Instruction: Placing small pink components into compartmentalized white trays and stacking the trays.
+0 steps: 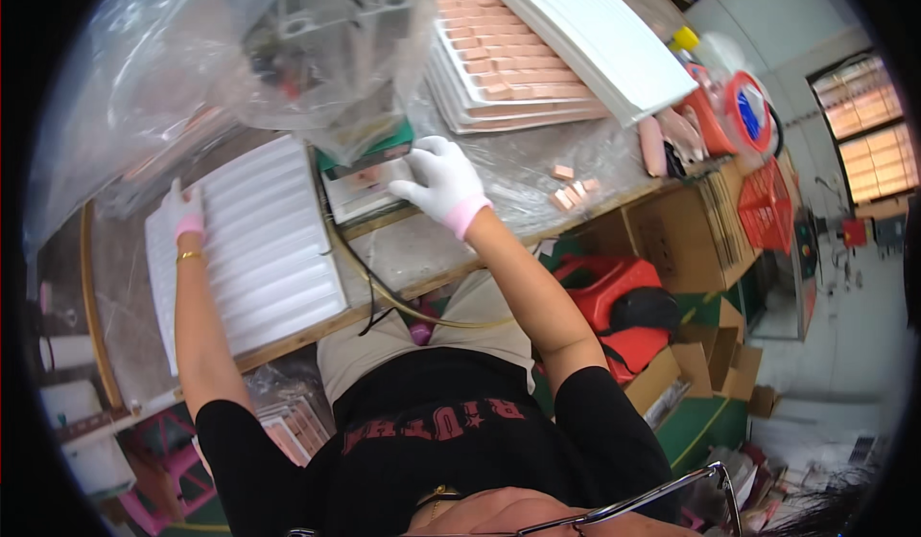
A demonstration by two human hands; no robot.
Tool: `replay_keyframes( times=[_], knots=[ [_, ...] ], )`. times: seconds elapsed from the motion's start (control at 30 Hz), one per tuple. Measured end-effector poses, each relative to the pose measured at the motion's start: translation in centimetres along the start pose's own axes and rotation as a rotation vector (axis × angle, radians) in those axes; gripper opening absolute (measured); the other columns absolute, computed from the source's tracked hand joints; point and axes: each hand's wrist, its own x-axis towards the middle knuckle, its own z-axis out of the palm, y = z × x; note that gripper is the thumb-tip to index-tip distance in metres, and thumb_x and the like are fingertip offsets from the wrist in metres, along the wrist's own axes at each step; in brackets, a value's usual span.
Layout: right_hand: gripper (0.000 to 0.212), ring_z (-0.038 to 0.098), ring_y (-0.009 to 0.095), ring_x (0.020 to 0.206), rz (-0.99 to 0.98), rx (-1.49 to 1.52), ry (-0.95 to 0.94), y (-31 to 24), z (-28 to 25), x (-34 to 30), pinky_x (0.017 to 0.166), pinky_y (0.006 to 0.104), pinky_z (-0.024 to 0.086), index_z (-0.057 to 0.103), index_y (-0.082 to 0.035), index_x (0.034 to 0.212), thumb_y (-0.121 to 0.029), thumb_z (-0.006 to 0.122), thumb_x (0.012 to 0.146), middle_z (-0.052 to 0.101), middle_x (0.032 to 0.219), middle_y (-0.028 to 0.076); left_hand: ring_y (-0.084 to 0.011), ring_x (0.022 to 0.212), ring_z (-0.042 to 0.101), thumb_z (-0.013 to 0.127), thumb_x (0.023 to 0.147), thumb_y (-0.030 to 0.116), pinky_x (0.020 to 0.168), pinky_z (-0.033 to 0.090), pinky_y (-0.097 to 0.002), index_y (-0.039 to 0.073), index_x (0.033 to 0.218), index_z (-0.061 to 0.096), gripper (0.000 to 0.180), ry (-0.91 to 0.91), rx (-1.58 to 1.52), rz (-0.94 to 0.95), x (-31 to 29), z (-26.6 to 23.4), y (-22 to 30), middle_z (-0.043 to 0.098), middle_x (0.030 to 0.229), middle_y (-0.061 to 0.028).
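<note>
My left hand (187,213), in a white glove with a pink cuff, lies at the left side of a white ribbed tray (254,240) with its fingers stretched out. My right hand (443,180), gloved alike, is over a small pale plate (360,195) below the green base of a machine (355,77). Thumb and fingers bend toward each other there; whatever is between them is too small to make out. A clear plastic sheet drapes over the machine.
Stacked trays of pink-orange blocks (518,53) stand beyond my right hand, with white trays (604,34) leaning on them. Loose blocks (573,194) lie near the table edge. A hose (384,292) hangs over the front edge. Cardboard boxes (686,221) and a red container (614,297) stand at the right.
</note>
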Motion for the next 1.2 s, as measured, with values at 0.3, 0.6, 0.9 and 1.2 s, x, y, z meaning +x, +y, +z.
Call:
replay_keyframes(
  times=[0.3, 0.6, 0.9, 1.2],
  knots=[
    [0.031, 0.053, 0.034, 0.106, 0.634, -0.752, -0.33, 14.2, -12.9, -6.1, 0.09, 0.0431, 0.046, 0.064, -0.015, 0.105, -0.027, 0.061, 0.077, 0.059, 0.112, 0.012, -0.0332, 0.106, 0.053, 0.065, 0.08, 0.028, 0.095, 0.041, -0.0384, 0.005, 0.107, 0.066, 0.035, 0.168, -0.183, 0.159, -0.3, -0.4, 1.4, 0.058, 0.112, -0.0189],
    [0.022, 0.062, 0.023, 0.085, 0.483, -0.108, -0.053, 11.8, -11.1, -6.8, 0.079, 0.0325, 0.049, 0.065, -0.003, 0.095, -0.015, 0.067, 0.077, 0.066, 0.089, 0.012, -0.0289, 0.091, 0.06, 0.064, 0.079, 0.015, 0.085, 0.046, -0.0368, 0.003, 0.091, 0.065, 0.017, 0.273, -0.472, 0.34, -4.3, -2.6, 3.3, 0.064, 0.094, -0.0135],
    [0.045, 0.065, 0.017, 0.082, 0.306, 0.342, -0.34, -1.3, -4.0, -5.0, 0.074, 0.0286, 0.051, 0.052, -0.005, 0.12, -0.019, 0.071, 0.081, 0.066, 0.092, 0.012, -0.0292, 0.084, 0.058, 0.063, 0.078, 0.013, 0.075, 0.045, -0.0407, 0.005, 0.081, 0.062, 0.009, -0.09, -0.362, 0.583, -18.0, -10.4, 14.6, 0.063, 0.086, -0.0096],
    [0.035, 0.062, 0.025, 0.082, 0.055, 0.49, -0.347, -5.2, 2.1, -4.0, 0.077, 0.0329, 0.05, 0.056, -0.004, 0.114, -0.013, 0.067, 0.082, 0.061, 0.093, 0.013, -0.0294, 0.088, 0.056, 0.065, 0.069, 0.011, 0.079, 0.043, -0.0407, 0.006, 0.096, 0.061, 0.028, -0.467, -0.249, 0.7, -17.5, -11.6, 14.8, 0.06, 0.091, -0.0086]
  ],
)
